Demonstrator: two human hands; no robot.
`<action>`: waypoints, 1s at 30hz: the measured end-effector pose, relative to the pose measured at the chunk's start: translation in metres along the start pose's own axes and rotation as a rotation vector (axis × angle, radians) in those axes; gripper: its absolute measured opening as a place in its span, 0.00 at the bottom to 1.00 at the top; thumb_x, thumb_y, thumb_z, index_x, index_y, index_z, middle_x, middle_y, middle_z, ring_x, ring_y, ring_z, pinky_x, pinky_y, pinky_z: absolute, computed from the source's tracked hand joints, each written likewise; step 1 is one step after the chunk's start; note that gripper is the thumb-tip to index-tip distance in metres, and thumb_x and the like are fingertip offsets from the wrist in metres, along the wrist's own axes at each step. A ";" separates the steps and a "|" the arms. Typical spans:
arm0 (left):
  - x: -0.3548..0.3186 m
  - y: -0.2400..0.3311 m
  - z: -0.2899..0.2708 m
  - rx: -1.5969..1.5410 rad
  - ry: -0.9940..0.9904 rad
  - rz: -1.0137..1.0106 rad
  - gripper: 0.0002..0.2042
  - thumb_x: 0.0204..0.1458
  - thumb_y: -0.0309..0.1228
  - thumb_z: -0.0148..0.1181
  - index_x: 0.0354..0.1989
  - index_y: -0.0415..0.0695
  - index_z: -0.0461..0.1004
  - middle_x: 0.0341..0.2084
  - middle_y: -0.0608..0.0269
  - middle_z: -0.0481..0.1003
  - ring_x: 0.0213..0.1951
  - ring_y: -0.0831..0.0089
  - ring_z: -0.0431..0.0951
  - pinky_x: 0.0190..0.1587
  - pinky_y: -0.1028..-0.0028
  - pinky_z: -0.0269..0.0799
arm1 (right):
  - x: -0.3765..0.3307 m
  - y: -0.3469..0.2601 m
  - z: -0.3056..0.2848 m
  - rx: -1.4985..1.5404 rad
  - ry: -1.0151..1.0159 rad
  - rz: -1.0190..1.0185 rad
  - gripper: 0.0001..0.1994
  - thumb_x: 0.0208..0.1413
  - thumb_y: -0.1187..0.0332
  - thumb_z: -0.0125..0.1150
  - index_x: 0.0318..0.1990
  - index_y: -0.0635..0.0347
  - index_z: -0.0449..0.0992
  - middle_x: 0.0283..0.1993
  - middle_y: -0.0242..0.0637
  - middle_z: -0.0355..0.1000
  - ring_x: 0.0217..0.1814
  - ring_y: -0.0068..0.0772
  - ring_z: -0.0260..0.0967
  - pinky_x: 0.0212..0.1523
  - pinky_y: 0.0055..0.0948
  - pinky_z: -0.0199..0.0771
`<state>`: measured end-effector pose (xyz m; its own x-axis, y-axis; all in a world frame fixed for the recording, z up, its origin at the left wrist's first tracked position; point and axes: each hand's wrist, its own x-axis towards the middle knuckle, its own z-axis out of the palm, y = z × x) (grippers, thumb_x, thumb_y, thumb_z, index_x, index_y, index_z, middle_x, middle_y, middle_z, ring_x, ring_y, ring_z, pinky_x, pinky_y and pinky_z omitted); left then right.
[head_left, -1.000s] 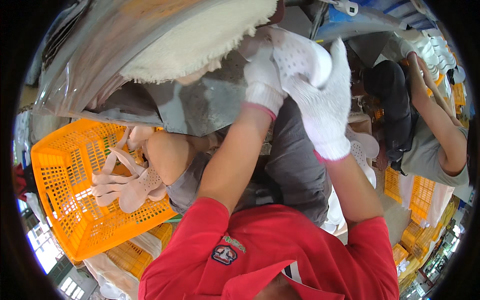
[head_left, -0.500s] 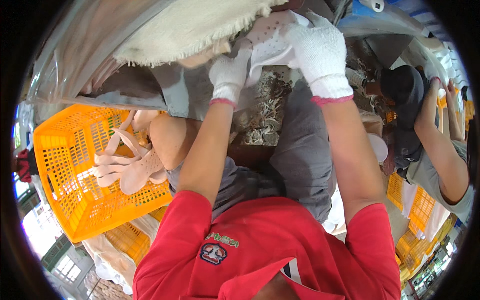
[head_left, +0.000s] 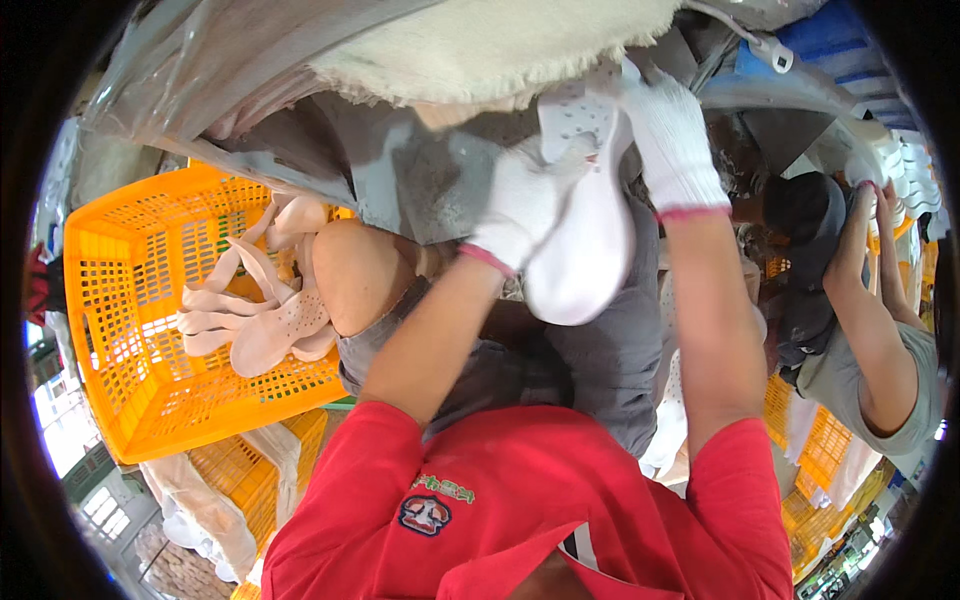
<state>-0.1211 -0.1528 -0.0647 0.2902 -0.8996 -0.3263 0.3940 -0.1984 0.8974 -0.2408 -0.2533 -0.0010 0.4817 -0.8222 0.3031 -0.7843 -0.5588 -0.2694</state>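
Note:
A white insole with small holes in its front part hangs tilted in front of my knees, its smooth rounded end toward me. My left hand, in a white knit glove with a pink cuff, is closed on its side and slightly blurred. Higher up, my right hand, gloved the same way, grips the far perforated end by its right edge. Just beyond the insole is a thick cream cloth pad with a frayed edge, partly under a sheet of clear plastic.
At my left an orange plastic basket holds several pale perforated insoles. A grey metal housing stands ahead of my knees. At the right another person works with raised hands near more orange crates.
The insole has swung down toward me, its smooth end now showing. My left hand has moved right and nearer with it, and my right hand has shifted slightly right. The view has shifted a little.

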 end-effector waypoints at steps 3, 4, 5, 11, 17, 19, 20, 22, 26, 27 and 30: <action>0.036 -0.012 0.028 -0.020 0.152 0.085 0.21 0.61 0.39 0.71 0.51 0.31 0.81 0.42 0.59 0.83 0.40 0.76 0.79 0.44 0.71 0.77 | -0.044 -0.040 -0.055 0.294 -0.139 -0.003 0.32 0.52 0.57 0.69 0.64 0.57 0.73 0.65 0.44 0.71 0.70 0.53 0.65 0.73 0.47 0.61; 0.051 -0.013 0.031 -0.027 0.179 0.090 0.22 0.60 0.41 0.72 0.50 0.30 0.81 0.42 0.58 0.83 0.40 0.73 0.80 0.44 0.68 0.77 | -0.058 -0.047 -0.070 0.100 -0.230 -0.082 0.38 0.50 0.56 0.70 0.70 0.54 0.70 0.72 0.40 0.68 0.76 0.51 0.61 0.80 0.47 0.54; 0.059 -0.015 0.029 -0.168 0.188 -0.022 0.26 0.57 0.44 0.74 0.49 0.29 0.80 0.40 0.55 0.83 0.40 0.69 0.79 0.45 0.67 0.75 | -0.068 -0.044 -0.076 -0.107 -0.319 -0.173 0.37 0.48 0.57 0.71 0.69 0.51 0.73 0.73 0.42 0.68 0.80 0.52 0.56 0.81 0.51 0.49; 0.015 -0.019 -0.027 -0.890 -0.586 -0.161 0.33 0.73 0.54 0.38 0.73 0.40 0.63 0.72 0.41 0.65 0.70 0.50 0.68 0.75 0.51 0.61 | -0.112 -0.037 -0.054 -0.135 -0.201 -0.382 0.24 0.51 0.72 0.67 0.58 0.51 0.81 0.53 0.38 0.81 0.42 0.43 0.82 0.39 0.34 0.83; 0.056 -0.032 -0.060 -0.446 -0.229 0.328 0.29 0.68 0.58 0.43 0.52 0.42 0.75 0.42 0.52 0.78 0.44 0.53 0.79 0.47 0.51 0.77 | -0.089 -0.106 -0.002 0.001 0.080 -0.425 0.24 0.57 0.70 0.65 0.63 0.54 0.78 0.57 0.39 0.80 0.49 0.39 0.83 0.43 0.36 0.84; 0.091 -0.038 -0.063 -0.059 0.040 0.428 0.28 0.68 0.55 0.42 0.52 0.42 0.77 0.45 0.47 0.80 0.49 0.52 0.80 0.50 0.50 0.77 | -0.063 -0.104 0.011 -0.009 0.045 -0.340 0.22 0.57 0.68 0.63 0.61 0.49 0.78 0.46 0.39 0.81 0.38 0.41 0.82 0.36 0.39 0.83; 0.097 -0.044 -0.064 -0.356 0.158 0.108 0.26 0.68 0.53 0.42 0.49 0.42 0.77 0.44 0.47 0.80 0.46 0.53 0.81 0.49 0.50 0.77 | -0.057 -0.101 0.014 0.037 0.024 -0.287 0.19 0.58 0.66 0.62 0.57 0.49 0.79 0.39 0.41 0.81 0.34 0.44 0.81 0.33 0.41 0.82; 0.100 -0.040 -0.067 -0.598 0.151 -0.219 0.23 0.69 0.47 0.43 0.46 0.40 0.77 0.38 0.45 0.81 0.38 0.54 0.82 0.41 0.54 0.79 | -0.062 -0.095 0.014 0.082 -0.073 -0.173 0.17 0.60 0.64 0.60 0.56 0.52 0.76 0.32 0.45 0.78 0.30 0.50 0.79 0.31 0.44 0.80; 0.071 -0.011 -0.073 -0.659 0.131 -0.119 0.19 0.71 0.39 0.43 0.45 0.36 0.78 0.32 0.48 0.82 0.32 0.56 0.84 0.34 0.60 0.83 | -0.066 -0.099 0.011 0.114 -0.174 -0.171 0.21 0.60 0.62 0.67 0.60 0.55 0.80 0.52 0.45 0.82 0.44 0.49 0.83 0.41 0.38 0.83; 0.059 0.001 -0.069 -0.600 0.098 -0.140 0.19 0.71 0.38 0.43 0.45 0.36 0.78 0.33 0.48 0.82 0.32 0.56 0.84 0.34 0.60 0.83 | -0.065 -0.106 0.009 0.081 -0.166 -0.168 0.21 0.60 0.62 0.68 0.59 0.56 0.80 0.51 0.44 0.82 0.43 0.49 0.83 0.41 0.38 0.83; 0.047 0.019 -0.069 -0.421 0.125 -0.370 0.18 0.71 0.35 0.45 0.45 0.35 0.80 0.36 0.53 0.84 0.35 0.57 0.86 0.38 0.62 0.84 | -0.068 -0.122 0.004 0.162 -0.016 -0.135 0.10 0.60 0.61 0.61 0.45 0.51 0.79 0.30 0.45 0.77 0.30 0.49 0.79 0.31 0.45 0.79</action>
<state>-0.0394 -0.1715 -0.0831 0.1577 -0.7416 -0.6520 0.7947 -0.2966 0.5296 -0.1759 -0.1297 0.0080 0.5855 -0.7393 0.3327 -0.6395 -0.6734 -0.3709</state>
